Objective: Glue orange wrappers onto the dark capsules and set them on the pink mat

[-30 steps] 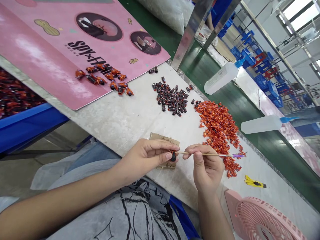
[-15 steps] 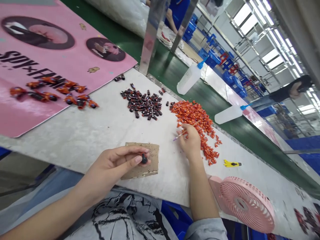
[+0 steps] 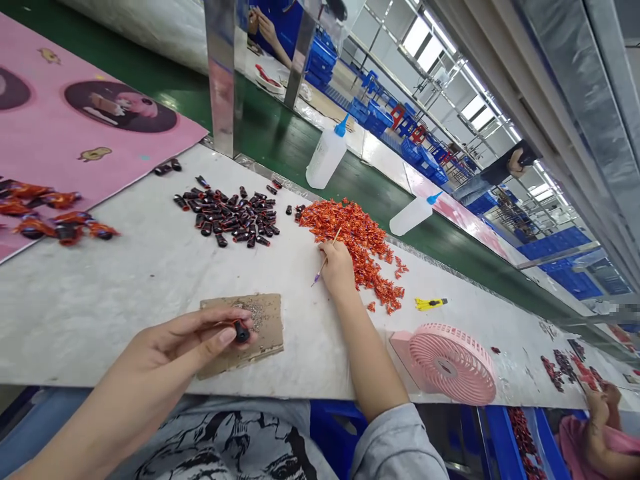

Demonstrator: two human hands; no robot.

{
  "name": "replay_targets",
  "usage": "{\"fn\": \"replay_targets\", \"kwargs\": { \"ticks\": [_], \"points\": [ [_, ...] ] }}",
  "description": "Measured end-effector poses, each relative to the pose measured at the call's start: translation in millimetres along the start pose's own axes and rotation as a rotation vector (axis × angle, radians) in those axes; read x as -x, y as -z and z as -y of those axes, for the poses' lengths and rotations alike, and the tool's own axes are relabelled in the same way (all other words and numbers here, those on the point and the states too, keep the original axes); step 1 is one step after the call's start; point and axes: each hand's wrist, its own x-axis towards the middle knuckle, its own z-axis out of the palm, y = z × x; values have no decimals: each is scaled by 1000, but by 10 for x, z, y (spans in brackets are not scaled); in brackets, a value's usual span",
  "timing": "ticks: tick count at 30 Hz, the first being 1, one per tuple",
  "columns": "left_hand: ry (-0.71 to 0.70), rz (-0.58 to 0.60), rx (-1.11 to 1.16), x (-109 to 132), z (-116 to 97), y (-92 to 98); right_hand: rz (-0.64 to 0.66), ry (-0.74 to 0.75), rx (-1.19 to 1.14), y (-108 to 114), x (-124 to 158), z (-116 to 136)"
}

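My left hand (image 3: pixel 185 353) is closed on a small black plastic part (image 3: pixel 241 331) with an orange rim, pinched between thumb and fingers. Under it lies a square of brown cardboard (image 3: pixel 270 327) specked with small bits. A thin wooden stick (image 3: pixel 327 257) with a purple tip is in my right hand (image 3: pixel 340 270), whose fingers are closed at the near left edge of a heap of small orange parts (image 3: pixel 350 223). Whether those fingers also hold an orange part is hidden. To the left is a loose pile of black parts (image 3: pixel 233 217) like the one in my left hand.
Several orange-and-black pieces (image 3: pixel 55 207) lie on a pink printed sheet (image 3: pixel 45 133). Two white bottles with blue nozzles (image 3: pixel 327 157) stand on the green belt (image 3: pixel 280 143). A yellow cutter (image 3: pixel 431 304) and a pink fan (image 3: pixel 453 363) are to the right. Another person's hands (image 3: pixel 600 397) work at far right.
The view has swung right, so the table's things appear further left. My right hand stays by the orange heap, and its stick stands steeper. The left hand still holds the black part.
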Motion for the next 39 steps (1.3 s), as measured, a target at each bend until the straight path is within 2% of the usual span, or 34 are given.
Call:
{"fn": "replay_targets", "kwargs": {
  "ticks": [6, 9, 11, 13, 14, 15, 17, 19, 23, 26, 30, 34, 39],
  "points": [
    [-17, -47, -21, 71, -88, -81, -103, -84, -149, 140, -3, 104],
    [-54, -137, 7, 78, -143, -157, -86, -30, -323, 248, 161, 353],
    [-56, -180, 105, 83, -207, -219, -6, 32, -466, 320, 347, 574],
    [-26, -148, 246, 89, -282, -276, 89, 92, -623, 397, 548, 786],
    [-9, -119, 317, 91, -317, -298, 158, 95, -826, 438, 637, 876],
    [9, -86, 383, 94, -347, -315, 176, 80, -979, 478, 711, 950],
    [44, -25, 488, 98, -387, -330, 134, 75, -1133, 544, 806, 1050],
    [78, 12, 559, 96, -396, -331, 32, 118, -1119, 575, 841, 1091],
    [96, 15, 618, 63, -360, -328, -139, 251, -870, 557, 832, 1068],
    [86, 22, 631, 37, -340, -323, -90, 273, -816, 543, 825, 1043],
    [58, 20, 587, 40, -330, -306, 13, 180, -939, 543, 833, 1043],
    [-122, -47, 401, 59, -320, -321, -52, 140, -1062, 514, 857, 1033],
    [-434, -91, 198, 66, -326, -370, -119, 205, -1056, 489, 885, 1006]
  ]
}}
